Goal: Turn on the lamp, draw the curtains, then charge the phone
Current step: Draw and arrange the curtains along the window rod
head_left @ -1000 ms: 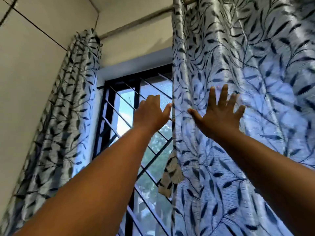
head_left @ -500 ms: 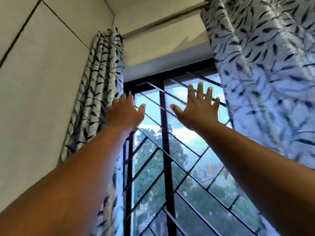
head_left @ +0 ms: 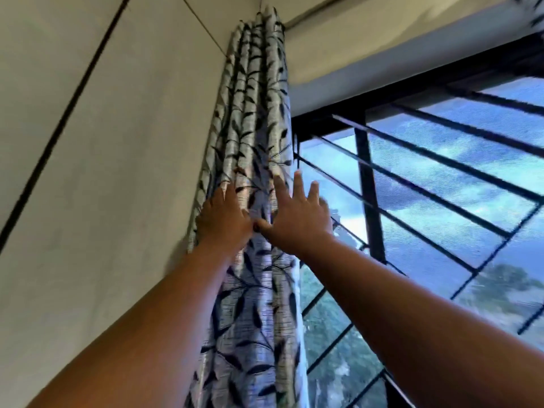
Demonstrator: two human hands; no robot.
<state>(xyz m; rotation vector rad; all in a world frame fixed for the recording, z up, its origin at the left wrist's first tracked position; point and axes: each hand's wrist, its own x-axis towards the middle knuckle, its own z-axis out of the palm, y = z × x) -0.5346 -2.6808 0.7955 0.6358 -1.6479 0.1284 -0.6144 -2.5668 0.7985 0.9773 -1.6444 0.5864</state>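
Observation:
The left curtain (head_left: 256, 136), pale with dark leaf print, hangs bunched in tight folds in the corner beside the window. My left hand (head_left: 222, 219) lies against its folds with the fingers stretched upward, not closed around the cloth. My right hand (head_left: 297, 214) is just to the right of it, fingers spread, with the thumb touching the curtain's inner edge and the fingertips over the window. No lamp or phone is in view. Only a blurred scrap of the right curtain (head_left: 530, 13) shows at the top right corner.
A black metal window grille (head_left: 368, 195) with slanted bars covers the pane; sky and trees show behind it. A plain cream wall (head_left: 117, 172) with dark seams fills the left. A curtain rod (head_left: 312, 17) runs along the top under the ceiling.
My view and both hands have swung left, away from the right curtain and across the bare window. Both hands now touch the bunched left curtain.

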